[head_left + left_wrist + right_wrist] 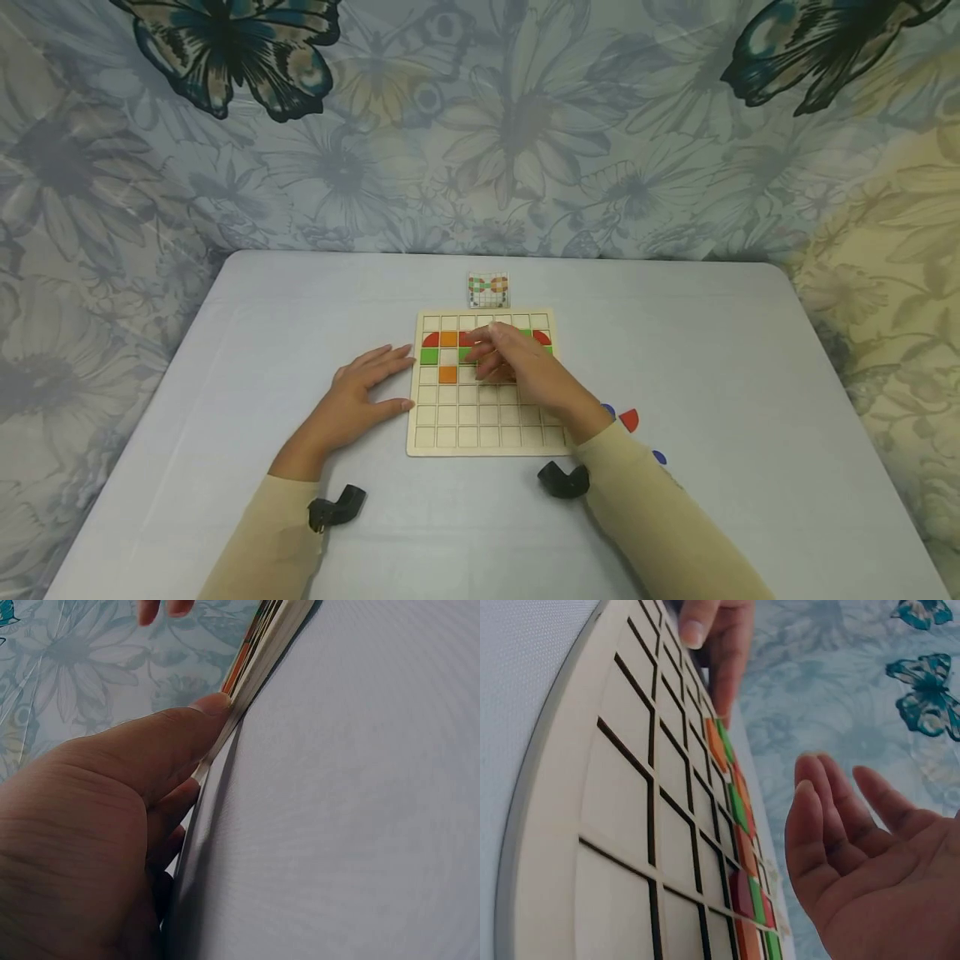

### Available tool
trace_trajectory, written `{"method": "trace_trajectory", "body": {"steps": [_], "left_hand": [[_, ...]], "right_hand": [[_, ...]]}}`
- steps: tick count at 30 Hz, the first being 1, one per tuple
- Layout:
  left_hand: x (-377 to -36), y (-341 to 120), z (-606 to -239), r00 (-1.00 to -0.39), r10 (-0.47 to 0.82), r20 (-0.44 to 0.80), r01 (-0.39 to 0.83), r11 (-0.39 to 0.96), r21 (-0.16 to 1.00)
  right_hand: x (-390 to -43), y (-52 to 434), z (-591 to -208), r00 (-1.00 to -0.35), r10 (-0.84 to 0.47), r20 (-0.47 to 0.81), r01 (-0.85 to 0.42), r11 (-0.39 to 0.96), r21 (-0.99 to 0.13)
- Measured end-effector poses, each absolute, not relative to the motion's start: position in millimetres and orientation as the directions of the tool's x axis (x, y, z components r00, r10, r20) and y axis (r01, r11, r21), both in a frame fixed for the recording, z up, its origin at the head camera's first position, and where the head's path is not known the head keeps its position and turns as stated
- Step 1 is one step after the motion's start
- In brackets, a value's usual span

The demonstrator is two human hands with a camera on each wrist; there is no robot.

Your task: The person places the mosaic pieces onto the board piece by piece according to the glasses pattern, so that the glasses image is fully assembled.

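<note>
A wooden grid board (487, 417) lies in the middle of the table, with red, orange and green tiles (448, 339) in its upper rows. My left hand (367, 390) rests flat on the table, thumb against the board's left edge (262, 645). My right hand (510, 362) hovers over the tiled rows and covers some of them. In the right wrist view its fingers (832, 817) are loosely extended above the tiles (739, 810) and hold nothing. The left hand's fingertips (712, 645) show at the board's far side.
A small pattern card (488, 290) stands just behind the board. Loose pieces lie right of the board by my right forearm: a blue one (607, 411), a red one (628, 419), another blue one (658, 457). A floral cloth hangs behind the grey table (750, 350).
</note>
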State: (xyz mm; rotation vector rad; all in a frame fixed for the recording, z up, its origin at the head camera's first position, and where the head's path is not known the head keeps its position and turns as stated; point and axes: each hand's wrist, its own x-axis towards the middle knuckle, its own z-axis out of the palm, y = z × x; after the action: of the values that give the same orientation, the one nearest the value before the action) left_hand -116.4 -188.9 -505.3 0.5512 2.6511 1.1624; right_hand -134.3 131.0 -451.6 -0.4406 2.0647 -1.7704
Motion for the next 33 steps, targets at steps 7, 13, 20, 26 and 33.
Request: {"method": "trace_trajectory", "body": {"steps": [7,13,20,26,33], "left_hand": [[-116.3,-189.3,-507.8,-0.912,0.41,0.0,0.276,0.613,0.74],[-115.9,-189.5,-509.3,-0.912,0.409,-0.009,0.273,0.623,0.733],[-114.7,-189.3,-506.7,-0.914,0.405,-0.03,0.255,0.63,0.733],[-115.2,-188.3,-506.5,-0.913,0.408,-0.02,0.261,0.621,0.739],[-116.2,-187.6,-506.2,-0.912,0.409,-0.028,0.259,0.627,0.735]], "right_hand": [[-124.9,159.6,-443.2,-0.877,-0.481,-0.008,-0.02,0.052,-0.998],[-116.0,188.6,-446.4,-0.882,-0.469,0.051,-0.071,0.026,-0.997],[-106.9,225.9,-447.9,-0.905,-0.416,0.083,-0.101,0.022,-0.995],[-98.0,257.2,-453.3,-0.939,-0.334,0.076,-0.088,0.022,-0.996],[-85.4,290.2,-465.7,-0.954,-0.291,0.07,-0.082,0.029,-0.996]]}}
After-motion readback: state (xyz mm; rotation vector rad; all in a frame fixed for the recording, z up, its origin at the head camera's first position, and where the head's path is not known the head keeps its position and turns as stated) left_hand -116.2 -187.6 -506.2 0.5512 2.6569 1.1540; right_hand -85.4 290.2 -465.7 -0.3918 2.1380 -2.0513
